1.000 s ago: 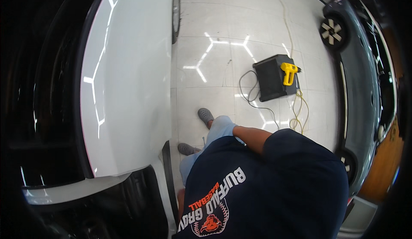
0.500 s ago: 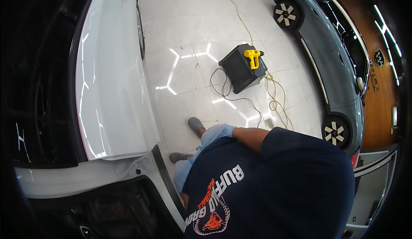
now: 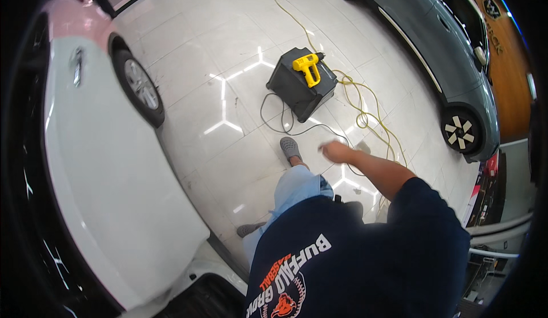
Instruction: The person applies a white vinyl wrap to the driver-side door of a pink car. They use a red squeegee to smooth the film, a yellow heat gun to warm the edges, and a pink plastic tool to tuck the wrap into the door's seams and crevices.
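Observation:
My right hand [image 3: 338, 152] is out in front of me over the tiled floor, its arm reaching forward from a navy short sleeve. Its fingers look curled and slightly blurred; whatever they may hold is too small to make out. My left hand is out of view. Ahead of the right hand, a black box-shaped stool [image 3: 293, 89] stands on the floor. On its top lies a yellow heat gun [image 3: 309, 67] with a dark nozzle, apart from my hand.
A white car [image 3: 114, 175] with a pink area near its wheel stands along the left. A blue-grey car [image 3: 416, 38] is parked at the right. A yellow cord [image 3: 365, 112] and a dark cord [image 3: 268, 121] loop across the floor beside the stool.
My right hand has come into view, the forearm swinging out ahead of my body. My feet and view have shifted, showing more of the white car's side and its wheel. The heat gun stays on the stool.

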Tool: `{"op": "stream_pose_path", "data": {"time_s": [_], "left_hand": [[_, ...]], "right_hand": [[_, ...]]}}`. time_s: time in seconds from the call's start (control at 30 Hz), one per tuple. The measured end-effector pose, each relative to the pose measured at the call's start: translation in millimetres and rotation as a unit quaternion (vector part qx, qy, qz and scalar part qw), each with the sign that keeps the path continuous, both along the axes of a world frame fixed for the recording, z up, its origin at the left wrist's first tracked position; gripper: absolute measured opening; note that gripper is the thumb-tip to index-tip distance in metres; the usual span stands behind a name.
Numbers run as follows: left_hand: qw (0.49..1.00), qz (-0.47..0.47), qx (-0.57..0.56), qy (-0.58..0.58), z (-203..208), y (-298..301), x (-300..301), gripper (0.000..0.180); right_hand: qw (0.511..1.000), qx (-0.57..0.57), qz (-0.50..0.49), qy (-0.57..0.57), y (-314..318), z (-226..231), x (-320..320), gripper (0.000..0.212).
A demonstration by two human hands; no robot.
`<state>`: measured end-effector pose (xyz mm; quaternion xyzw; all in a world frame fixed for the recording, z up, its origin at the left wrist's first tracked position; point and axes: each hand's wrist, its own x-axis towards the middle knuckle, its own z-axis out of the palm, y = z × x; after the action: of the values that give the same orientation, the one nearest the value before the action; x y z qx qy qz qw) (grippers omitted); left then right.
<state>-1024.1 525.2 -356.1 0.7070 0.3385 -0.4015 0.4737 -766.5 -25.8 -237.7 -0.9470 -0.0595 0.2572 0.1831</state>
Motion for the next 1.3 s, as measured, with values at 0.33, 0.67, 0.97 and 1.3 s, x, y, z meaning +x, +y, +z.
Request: {"op": "stream_pose_path", "data": {"time_s": [0.33,0.67,0.97,1.3], "left_hand": [[0.985,-0.134,0.028,0.101,109.1,-129.9,132.9,0.037],[0.978,-0.061,0.078,0.183,191.2,-244.9,277.0,0.042],[0.983,0.024,0.096,0.154,151.3,-243.0,280.4,0.046],[0.884,-0.253,0.156,-0.362,144.5,-291.8,305.3,0.042]], "right_hand": [[0.864,-0.096,-0.483,-0.109,-332.0,-284.3,245.0,0.028],[0.804,-0.081,-0.575,-0.130,-402.4,-401.2,330.8,0.038],[0.792,-0.046,-0.575,-0.201,-426.5,-374.7,292.2,0.023],[0.997,0.049,0.044,-0.037,-165.5,-69.6,226.7,0.019]]}}
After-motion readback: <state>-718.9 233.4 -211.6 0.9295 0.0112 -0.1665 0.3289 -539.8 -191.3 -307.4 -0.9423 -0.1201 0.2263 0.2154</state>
